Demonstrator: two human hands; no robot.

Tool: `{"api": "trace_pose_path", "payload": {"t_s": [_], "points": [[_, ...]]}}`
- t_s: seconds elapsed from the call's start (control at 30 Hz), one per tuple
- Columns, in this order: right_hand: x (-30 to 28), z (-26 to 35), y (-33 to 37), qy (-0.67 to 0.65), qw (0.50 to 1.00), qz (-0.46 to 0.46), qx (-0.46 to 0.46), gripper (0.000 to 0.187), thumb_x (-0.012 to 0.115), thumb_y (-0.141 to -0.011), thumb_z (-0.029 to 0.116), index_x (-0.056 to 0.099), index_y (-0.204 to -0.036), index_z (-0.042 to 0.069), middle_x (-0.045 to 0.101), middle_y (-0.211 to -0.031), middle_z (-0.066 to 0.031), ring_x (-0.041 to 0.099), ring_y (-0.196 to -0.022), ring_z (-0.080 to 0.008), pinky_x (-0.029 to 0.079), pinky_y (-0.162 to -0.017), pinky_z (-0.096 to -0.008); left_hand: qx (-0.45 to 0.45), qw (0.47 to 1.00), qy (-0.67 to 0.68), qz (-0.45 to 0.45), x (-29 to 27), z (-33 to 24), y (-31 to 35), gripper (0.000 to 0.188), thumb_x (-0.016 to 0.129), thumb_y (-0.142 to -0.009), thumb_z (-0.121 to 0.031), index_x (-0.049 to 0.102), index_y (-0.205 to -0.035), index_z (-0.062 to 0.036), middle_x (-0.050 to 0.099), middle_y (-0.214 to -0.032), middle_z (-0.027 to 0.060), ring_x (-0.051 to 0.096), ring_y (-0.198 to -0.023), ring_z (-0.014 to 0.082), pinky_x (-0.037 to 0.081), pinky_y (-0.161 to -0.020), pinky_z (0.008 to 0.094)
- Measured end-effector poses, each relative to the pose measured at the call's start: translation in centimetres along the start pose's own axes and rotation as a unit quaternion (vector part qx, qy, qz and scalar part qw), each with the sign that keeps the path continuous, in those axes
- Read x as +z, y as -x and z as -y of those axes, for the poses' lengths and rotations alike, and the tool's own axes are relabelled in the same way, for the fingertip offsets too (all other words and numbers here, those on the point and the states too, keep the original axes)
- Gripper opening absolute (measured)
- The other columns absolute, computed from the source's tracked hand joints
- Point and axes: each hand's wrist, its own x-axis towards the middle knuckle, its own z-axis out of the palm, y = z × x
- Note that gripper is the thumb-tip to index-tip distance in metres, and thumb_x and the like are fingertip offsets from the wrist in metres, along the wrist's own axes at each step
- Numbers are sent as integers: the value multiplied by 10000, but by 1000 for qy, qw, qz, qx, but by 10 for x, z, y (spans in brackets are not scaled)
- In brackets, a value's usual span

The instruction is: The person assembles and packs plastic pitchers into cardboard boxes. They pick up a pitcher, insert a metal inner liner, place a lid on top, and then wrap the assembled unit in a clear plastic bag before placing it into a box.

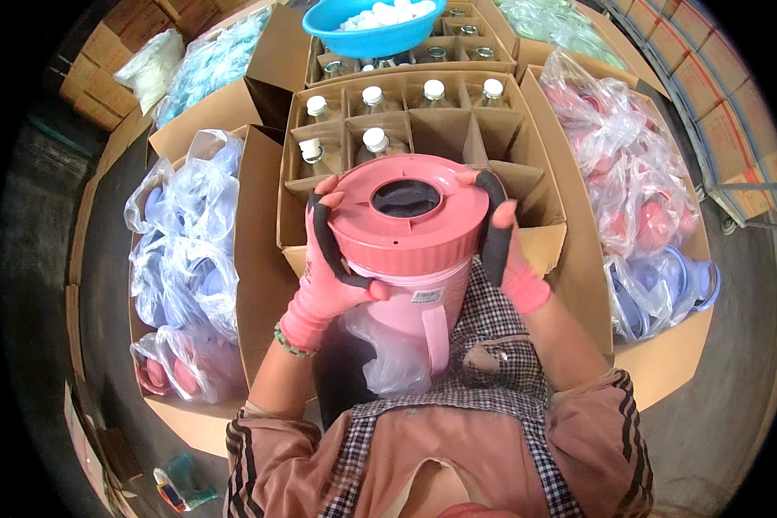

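Note:
In front of my chest is a pink plastic jug (397,306) with a side handle and a small white label. A darker pink ring-shaped cover (354,207) with a dark round opening sits on its top. My left hand (324,263), in a pink glove with black fingers and bare fingertips, clasps the cover's left side. On the opposite side, my right hand (502,246), gloved alike, curls its fingers over the cover's rim. A crumpled clear plastic bag (397,363) hangs against the jug's lower left side. The jug's far side is hidden.
Just beyond stands a divided carton (544,207) with several white-capped glass bottles (374,142). Behind it, a blue basin (319,22) of white caps rests on another carton. Cartons of bagged blue parts (177,259) and bagged pink parts (622,164) flank me.

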Motion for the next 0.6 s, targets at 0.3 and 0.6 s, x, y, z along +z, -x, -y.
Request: {"api": "trace_pose_path", "payload": {"t_s": [0.3,0.6], "points": [[5,-15,2,-13,997,-70,21,307,419,-898,218,471,-1122,15,496,-1122,-100,434,-1067,-175,324,-927,-295,-119,991,53,-39,-7,10,-10,559,355,-876,-416,385,-1199,39,410,-1167,136,411,-1061,234,303,-941,376],[-17,39,3,453,823,234,-251,658,715,-543,410,506,-1012,-1,465,-1065,-188,445,-1010,-392,376,-881,-451,154,953,-187,184,-42,-5,-12,751,732,-601,-332,390,-1169,21,498,-1105,185,425,-1087,377,290,-949,467]]}}
